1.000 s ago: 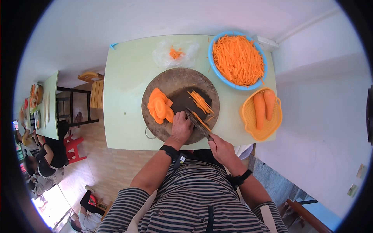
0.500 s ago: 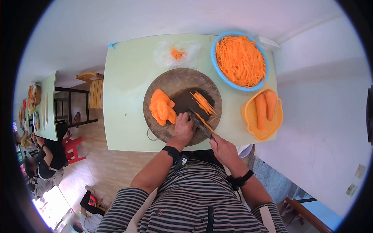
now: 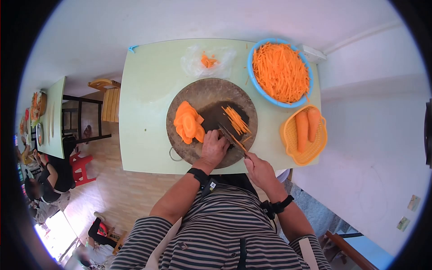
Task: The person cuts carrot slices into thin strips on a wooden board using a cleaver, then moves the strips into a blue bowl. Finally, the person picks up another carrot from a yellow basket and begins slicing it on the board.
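Orange carrot strips point(image 3: 236, 120) on our round board point(image 3: 181, 95)

Our right hand point(image 3: 260, 172) gripped the knife point(image 3: 231, 136); our left point(image 3: 214, 147) bent its fingers beside the blade, left of the strips and near the slices point(image 3: 187, 122).

Wooden chair point(image 3: 110, 104) beside a dark metal frame point(image 3: 80, 118); red stool point(image 3: 81, 169) below, near a seated person point(image 3: 48, 180), as I view it.

Carrot slices point(image 3: 188, 123) — on board point(image 3: 216, 88) (left side)
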